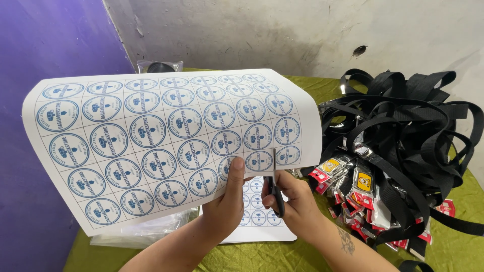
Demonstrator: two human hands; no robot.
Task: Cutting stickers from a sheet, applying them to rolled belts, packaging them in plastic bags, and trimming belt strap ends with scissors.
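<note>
Two hands work at the sheet's lower edge. Left hand (225,201) pinches a sticker sheet (166,146), thumb on top; right hand (295,201) closes around scissors (275,189), blades biting upward just beside that thumb. Likely risks: nicking the thumb, or the unsupported paper sagging and skewing the cut. Beyond lie black lanyards (403,136).

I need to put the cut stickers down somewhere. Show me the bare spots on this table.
Bare green cloth shows along the near edge, between the flat sticker sheets and the black strap pile, and at the far edge. The right side is crowded with straps and carded tags.
</note>
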